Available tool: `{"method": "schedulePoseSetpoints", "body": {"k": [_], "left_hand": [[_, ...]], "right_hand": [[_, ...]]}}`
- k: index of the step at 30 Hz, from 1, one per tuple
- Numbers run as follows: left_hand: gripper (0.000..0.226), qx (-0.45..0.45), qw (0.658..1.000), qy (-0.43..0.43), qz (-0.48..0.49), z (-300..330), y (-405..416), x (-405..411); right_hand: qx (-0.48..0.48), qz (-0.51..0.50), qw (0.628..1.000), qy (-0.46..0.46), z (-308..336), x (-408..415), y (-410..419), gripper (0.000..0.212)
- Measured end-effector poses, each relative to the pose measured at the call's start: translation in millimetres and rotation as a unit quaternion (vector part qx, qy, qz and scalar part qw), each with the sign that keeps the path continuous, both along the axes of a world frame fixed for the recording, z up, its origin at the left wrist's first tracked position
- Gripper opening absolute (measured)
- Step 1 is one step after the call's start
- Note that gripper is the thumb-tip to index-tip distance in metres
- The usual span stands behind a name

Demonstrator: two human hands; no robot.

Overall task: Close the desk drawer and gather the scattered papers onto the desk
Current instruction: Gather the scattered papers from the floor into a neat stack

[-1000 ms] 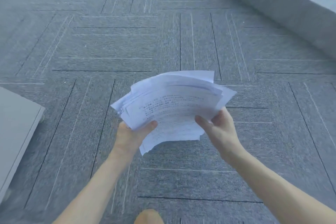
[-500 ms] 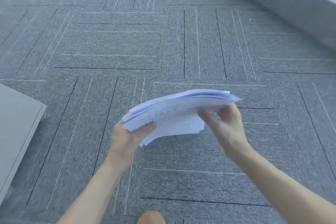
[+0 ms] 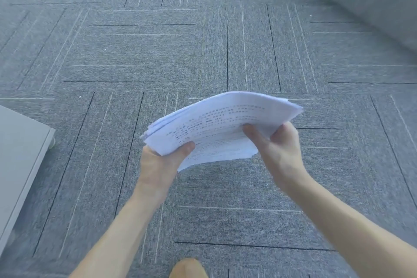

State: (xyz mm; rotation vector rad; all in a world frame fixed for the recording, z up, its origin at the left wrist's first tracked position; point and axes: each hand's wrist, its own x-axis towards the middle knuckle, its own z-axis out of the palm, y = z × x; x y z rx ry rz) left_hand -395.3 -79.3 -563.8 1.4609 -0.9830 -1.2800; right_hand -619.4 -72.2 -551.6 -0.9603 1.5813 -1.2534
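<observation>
A stack of white printed papers (image 3: pixel 216 124) is held above the grey carpet in front of me. My left hand (image 3: pixel 162 160) grips its near left corner, thumb on top. My right hand (image 3: pixel 277 144) grips its near right edge, thumb on top and fingers beneath. The sheets are roughly squared, with a few lower sheets sticking out toward me. The corner of a grey desk top (image 3: pixel 20 153) shows at the left edge. No drawer is in view.
Grey carpet tiles (image 3: pixel 140 56) with line patterns cover the floor. A low grey ledge or wall base (image 3: pixel 361 0) runs along the upper right. A knee (image 3: pixel 187 268) shows at the bottom edge.
The fanned, untidy sheets have been drawn together into a tighter stack and tilted flatter. Both hands keep their hold, and the view has shifted slightly.
</observation>
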Motion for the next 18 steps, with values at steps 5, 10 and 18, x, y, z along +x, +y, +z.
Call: {"method": "schedulePoseSetpoints", "body": {"k": [5, 10, 18], "left_hand": [[0.039, 0.055, 0.998, -0.006, -0.027, -23, 9, -8], [0.033, 0.074, 0.995, -0.028, -0.058, -22, -6, -14], [0.021, 0.157, 0.982, 0.037, -0.099, 31, -22, -1]], "right_hand": [[0.041, 0.043, 0.998, 0.019, -32, 8, 10, 0.05], [0.078, 0.052, 0.995, 0.04, -43, 13, -2, 0.03], [0.148, 0.091, 0.985, -0.002, 13, -1, -15, 0.019]]}}
